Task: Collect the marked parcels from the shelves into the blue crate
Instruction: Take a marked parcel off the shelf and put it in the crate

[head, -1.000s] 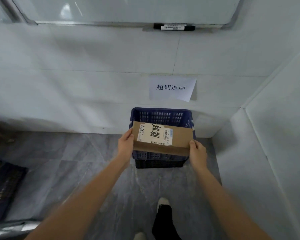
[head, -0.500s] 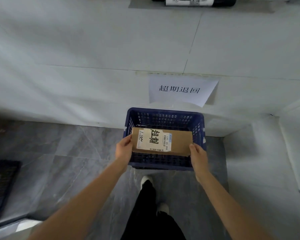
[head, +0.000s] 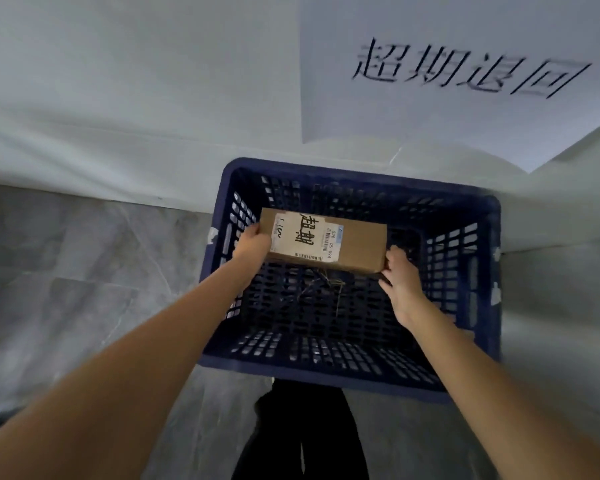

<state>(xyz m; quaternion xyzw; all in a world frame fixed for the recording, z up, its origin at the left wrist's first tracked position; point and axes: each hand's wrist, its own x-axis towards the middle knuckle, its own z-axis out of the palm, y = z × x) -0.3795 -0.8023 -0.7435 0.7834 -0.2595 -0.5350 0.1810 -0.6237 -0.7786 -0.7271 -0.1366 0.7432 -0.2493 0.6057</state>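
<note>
A brown cardboard parcel with a white label and black handwritten characters is held level inside the blue crate, below its rim and above its floor. My left hand grips the parcel's left end. My right hand holds its right end from the near side. The crate is a slotted plastic one standing on the grey floor against the white wall. A few dry straw bits lie on the crate's floor under the parcel.
A white paper sign with printed characters hangs on the wall just above the crate. Grey tiled floor spreads to the left. My dark trouser legs stand at the crate's near side.
I have stepped close and leaned over the crate. The parcel has gone from above the near rim down into the crate, still gripped at both ends.
</note>
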